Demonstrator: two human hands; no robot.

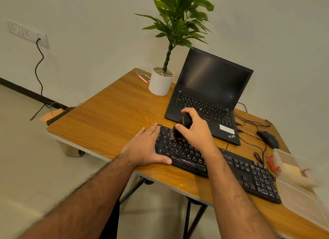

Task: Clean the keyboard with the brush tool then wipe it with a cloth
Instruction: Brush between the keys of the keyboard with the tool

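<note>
Wooden table (110, 110) carries an open black laptop (210, 96), screen dark; a white potted plant (161, 82) just left of it; a black wired mouse (268, 139); clear plastic containers (300, 188) at right edge.

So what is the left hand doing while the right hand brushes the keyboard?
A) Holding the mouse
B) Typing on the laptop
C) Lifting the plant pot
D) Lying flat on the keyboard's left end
D: the left hand lies flat with straight fingers against the left end of the keyboard, while the right hand holds the brush over the keys.
</note>
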